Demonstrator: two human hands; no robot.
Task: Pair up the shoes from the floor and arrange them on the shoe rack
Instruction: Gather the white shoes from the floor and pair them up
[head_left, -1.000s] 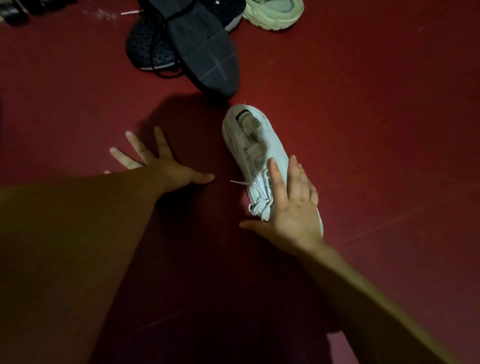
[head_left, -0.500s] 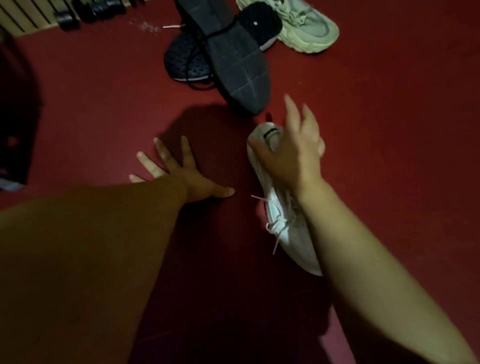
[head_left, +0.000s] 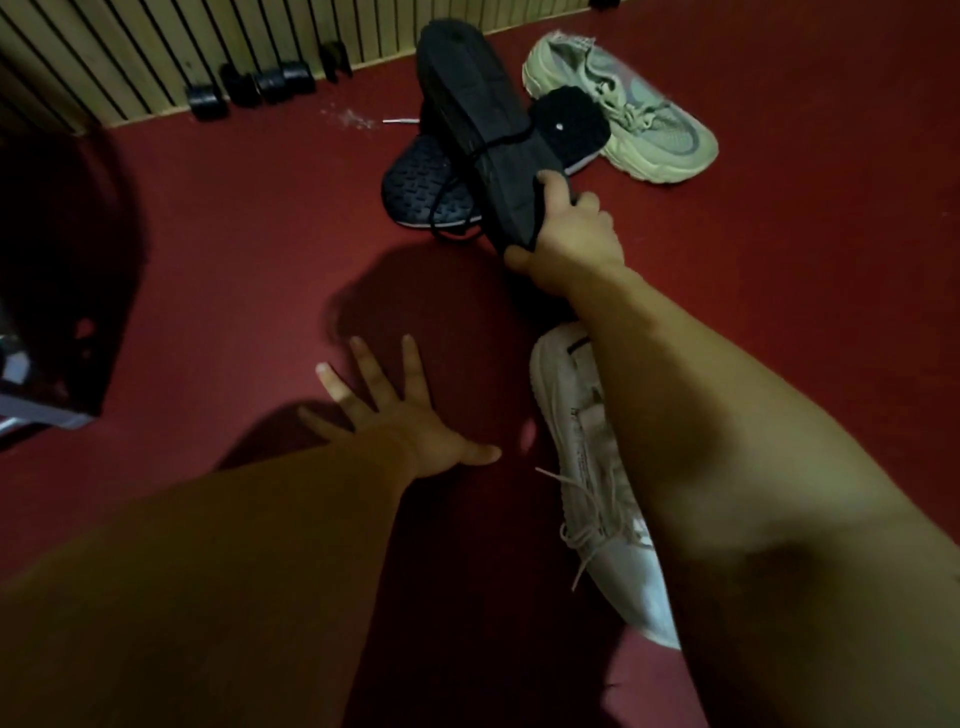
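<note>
Black sole-up shoe (head_left: 467, 104) rests tilted across a dark knit sneaker (head_left: 415, 189) on the red floor (head_left: 234, 234). The right hand (head_left: 571, 234) now grips its near end, fingers and thumb curled round the sole, having left the white sneaker (head_left: 582, 441) it hovered over half a second ago. The right forearm partly hides that sneaker. The left hand (head_left: 400, 431) stays flat on the floor, fingers spread wide. A pale green sneaker (head_left: 639, 119) lies beyond, near a slatted wall (head_left: 156, 47).

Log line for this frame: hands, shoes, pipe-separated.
left hand: flat on floor | right hand: grips black shoe, sole up | white shoe: on floor, not held | green shoe: on floor
</note>
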